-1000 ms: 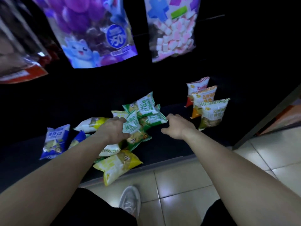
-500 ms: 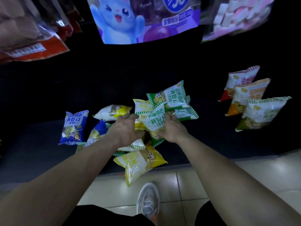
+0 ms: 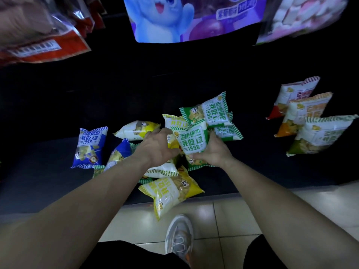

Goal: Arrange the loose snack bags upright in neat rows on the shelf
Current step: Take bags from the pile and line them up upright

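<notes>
A loose heap of small snack bags lies on the dark bottom shelf (image 3: 48, 181). Both hands hold one green-and-white bag (image 3: 191, 139) upright above the heap: my left hand (image 3: 157, 147) grips its left edge and my right hand (image 3: 210, 152) grips its right and lower edge. Behind it lie other green bags (image 3: 211, 111). A yellow bag (image 3: 169, 193) hangs over the shelf's front edge. Blue bags (image 3: 90, 146) and another yellow bag (image 3: 138, 129) lie to the left. At the right, three bags stand upright in a row: red (image 3: 293, 94), orange (image 3: 303, 113), green (image 3: 320, 135).
Large candy bags hang above: a purple one with a blue cartoon figure (image 3: 174, 18), a marshmallow bag (image 3: 303, 16), and red-labelled bags (image 3: 44, 45) at the upper left. Pale floor tiles (image 3: 242, 216) and my grey shoe (image 3: 179, 237) lie below the shelf.
My right hand moved left from beside the heap onto the green bag that my left hand held. Both hands now hold it upright. The view shifted left and closer.
</notes>
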Demonstrator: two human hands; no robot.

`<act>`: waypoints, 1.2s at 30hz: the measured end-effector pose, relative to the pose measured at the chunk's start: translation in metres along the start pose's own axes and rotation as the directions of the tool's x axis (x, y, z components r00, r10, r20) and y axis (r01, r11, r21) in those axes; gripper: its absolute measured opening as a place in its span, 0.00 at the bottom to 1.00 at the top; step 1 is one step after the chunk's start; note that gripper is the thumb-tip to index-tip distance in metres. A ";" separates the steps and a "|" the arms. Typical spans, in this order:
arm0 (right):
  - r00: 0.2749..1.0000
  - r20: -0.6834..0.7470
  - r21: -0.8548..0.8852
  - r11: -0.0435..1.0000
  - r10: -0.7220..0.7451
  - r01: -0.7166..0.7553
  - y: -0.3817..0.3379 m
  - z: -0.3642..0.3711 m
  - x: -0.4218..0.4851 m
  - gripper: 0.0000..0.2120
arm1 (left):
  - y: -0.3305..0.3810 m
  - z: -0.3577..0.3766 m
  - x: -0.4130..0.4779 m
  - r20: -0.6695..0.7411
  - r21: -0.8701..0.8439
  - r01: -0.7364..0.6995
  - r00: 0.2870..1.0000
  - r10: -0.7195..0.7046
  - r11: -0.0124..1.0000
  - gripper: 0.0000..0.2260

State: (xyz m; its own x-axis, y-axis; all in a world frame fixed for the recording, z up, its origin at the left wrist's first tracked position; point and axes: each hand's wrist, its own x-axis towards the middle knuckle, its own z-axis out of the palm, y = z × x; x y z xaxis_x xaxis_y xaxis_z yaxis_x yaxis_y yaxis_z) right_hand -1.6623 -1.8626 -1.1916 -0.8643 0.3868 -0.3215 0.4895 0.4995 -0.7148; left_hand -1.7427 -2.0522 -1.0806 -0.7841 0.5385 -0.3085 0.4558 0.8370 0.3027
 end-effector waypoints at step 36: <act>0.984 -0.138 -0.364 0.919 0.109 -0.153 0.136 -0.287 -0.222 0.44 | 0.290 0.073 -0.015 0.019 -0.098 -0.465 0.883 0.469 0.880 0.39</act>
State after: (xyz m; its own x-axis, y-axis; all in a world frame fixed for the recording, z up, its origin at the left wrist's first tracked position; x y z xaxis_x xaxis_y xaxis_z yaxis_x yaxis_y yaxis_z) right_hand -1.3707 -1.6583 -1.0388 -0.7813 0.5423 -0.3092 0.6242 0.6817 -0.3817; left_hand -1.5679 -1.8102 -1.0544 -0.4710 0.8697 -0.1477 0.7242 0.4768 0.4983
